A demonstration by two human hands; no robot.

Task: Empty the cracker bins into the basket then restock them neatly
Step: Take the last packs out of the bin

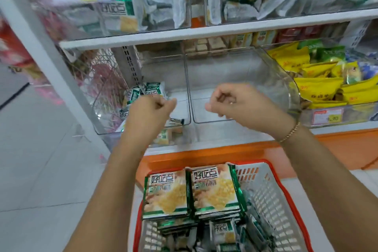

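Clear right bin is emptied; left bin keeps packets at its left edge. Basket is loaded. Left hand and right hand curl closed, seemingly empty.

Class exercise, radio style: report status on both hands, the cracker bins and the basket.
Left hand and right hand curled, apparently empty. Right bin empty; left bin holds few cracker packets. Basket loaded. Nothing blocking.

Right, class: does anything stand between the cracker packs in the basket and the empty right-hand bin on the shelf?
Only the hands. The right hand hovers over the right-hand bin, whose top is open, and both forearms cross above the cracker packs in the basket.
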